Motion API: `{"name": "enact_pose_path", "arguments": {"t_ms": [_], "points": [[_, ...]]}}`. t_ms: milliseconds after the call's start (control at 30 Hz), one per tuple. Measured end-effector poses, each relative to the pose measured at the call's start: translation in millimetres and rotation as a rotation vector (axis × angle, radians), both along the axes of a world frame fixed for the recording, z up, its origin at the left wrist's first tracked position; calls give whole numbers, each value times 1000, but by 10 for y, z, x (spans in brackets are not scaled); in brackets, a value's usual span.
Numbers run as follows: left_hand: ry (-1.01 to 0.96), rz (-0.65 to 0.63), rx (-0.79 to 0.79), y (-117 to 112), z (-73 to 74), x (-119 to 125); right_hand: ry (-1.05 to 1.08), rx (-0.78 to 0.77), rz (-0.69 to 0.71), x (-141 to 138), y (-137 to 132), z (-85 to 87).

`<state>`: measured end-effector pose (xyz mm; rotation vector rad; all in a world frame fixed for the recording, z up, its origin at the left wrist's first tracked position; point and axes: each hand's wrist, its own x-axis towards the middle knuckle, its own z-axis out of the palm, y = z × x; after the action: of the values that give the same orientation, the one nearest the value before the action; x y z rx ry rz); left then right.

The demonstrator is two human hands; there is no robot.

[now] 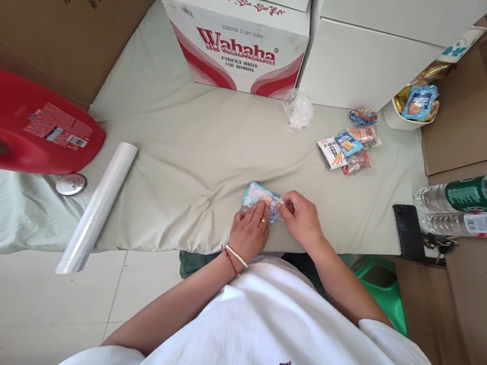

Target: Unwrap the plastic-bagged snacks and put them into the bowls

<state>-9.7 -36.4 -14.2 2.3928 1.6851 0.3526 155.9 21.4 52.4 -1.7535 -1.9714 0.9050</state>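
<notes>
Two hands meet on one small blue packet (258,196), which lies on the cloth-covered surface (192,157) near its front edge, right before me. My left hand (249,231), with a ring and bead bracelets at the wrist, lays its fingers (259,214) flat on top of the packet and is not closed round it. My right hand (302,218) is pinched shut on the packet's right end, where something clear and thin seems to cover it; I cannot tell just what. The hands sit close together, almost touching.

Off to the left a roll of clear film (97,210) lies slanted, its lower end hanging over the edge of the surface. Just beside its upper end is a small metal cap (71,184), and behind that a red jug (20,127) lies on its side.

At the back stands a Wahaha box (236,42) with white boxes (364,60) next to it. A crumpled bit of clear plastic (299,112) lies in front of them. To its right is a loose pile of snack packets (348,146), and further back a white bowl (395,120) holds more.

On the right edge lie a dark phone (409,230) and keys (439,241), with two water bottles (475,209) on their sides above a cardboard box (480,300). A green stool (377,280) shows below the surface.
</notes>
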Motion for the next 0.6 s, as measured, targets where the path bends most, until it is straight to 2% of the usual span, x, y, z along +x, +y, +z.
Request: {"name": "enact_pose_path", "arguments": {"t_ms": [167, 333, 467, 533, 600], "points": [[-100, -50, -3, 9, 14, -149, -327, -20, 120, -651, 297, -60], [-321, -122, -13, -205, -32, -652, -420, 132, 193, -886, 202, -198], [-424, 81, 62, -324, -63, -966, -460, 168, 184, -935, 139, -258], [-424, 186, 89, -290, -52, -1031, -476, 164, 172, -966, 132, -240], [-419, 236, 129, -218, -37, -1057, -488, 155, 177, -960, 119, -183]]}}
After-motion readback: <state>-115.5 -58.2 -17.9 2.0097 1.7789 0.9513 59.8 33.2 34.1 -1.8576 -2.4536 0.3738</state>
